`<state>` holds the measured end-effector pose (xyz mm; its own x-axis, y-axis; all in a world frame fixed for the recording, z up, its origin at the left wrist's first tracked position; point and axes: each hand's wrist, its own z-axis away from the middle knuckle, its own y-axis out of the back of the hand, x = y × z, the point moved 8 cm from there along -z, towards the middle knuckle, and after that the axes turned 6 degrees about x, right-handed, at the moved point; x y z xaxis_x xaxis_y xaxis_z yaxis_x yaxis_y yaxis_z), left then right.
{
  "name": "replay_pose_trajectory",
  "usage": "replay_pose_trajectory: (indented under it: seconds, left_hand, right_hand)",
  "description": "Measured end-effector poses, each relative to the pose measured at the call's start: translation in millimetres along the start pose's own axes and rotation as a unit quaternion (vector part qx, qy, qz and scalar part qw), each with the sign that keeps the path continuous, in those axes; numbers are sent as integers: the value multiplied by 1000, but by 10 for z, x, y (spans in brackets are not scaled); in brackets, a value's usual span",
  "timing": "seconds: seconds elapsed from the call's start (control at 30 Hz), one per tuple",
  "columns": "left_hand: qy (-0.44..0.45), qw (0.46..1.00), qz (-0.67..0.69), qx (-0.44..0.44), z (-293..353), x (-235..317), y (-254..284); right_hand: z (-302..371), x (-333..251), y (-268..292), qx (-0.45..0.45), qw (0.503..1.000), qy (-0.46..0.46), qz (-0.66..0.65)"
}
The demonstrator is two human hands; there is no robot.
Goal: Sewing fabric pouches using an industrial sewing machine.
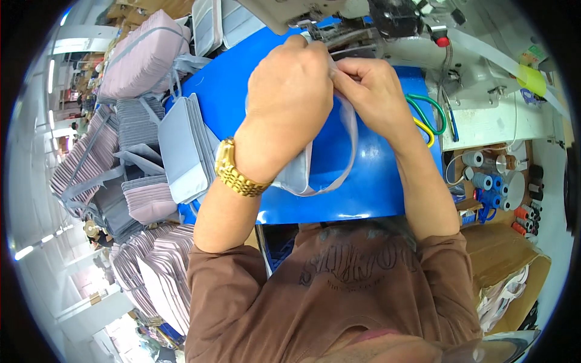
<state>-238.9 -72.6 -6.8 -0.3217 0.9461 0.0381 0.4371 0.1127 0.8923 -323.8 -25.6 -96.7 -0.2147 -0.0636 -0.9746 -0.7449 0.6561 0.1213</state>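
Observation:
Close in front of the sewing machine (357, 45), my two hands meet with their fingertips together. My left hand (287, 91), a gold watch on its wrist, is closed, and its back hides most of its fingers. A pale grey fabric strip (350, 142) is pinched between the thumb and fingers of my right hand (372, 94); its upper end goes up between both hands. From there the strip loops down over the blue work surface (369, 187) to a flat grey fabric piece (295, 172), partly covered by my left forearm.
Left of my arm lies a stack of grey fabric pieces (184, 148). Beyond it are tied pink and grey bundles (145, 51). Green-handled scissors (442, 118) and a yellow handle (431, 138) rest at the right edge. Thread spools (484, 181) and a cardboard box (502, 254) stand lower right.

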Motion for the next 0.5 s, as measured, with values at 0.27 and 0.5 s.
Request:
replay_pose_trajectory:
  seconds: [0.27, 0.5]
  left_hand:
    - [13, 973, 230, -22, 501, -39, -17]
    - [17, 969, 247, 23, 1651, -30, -343]
  right_hand:
    - [296, 190, 40, -110, 986, -79, -95]
    - [901, 174, -155, -110, 958, -133, -231]
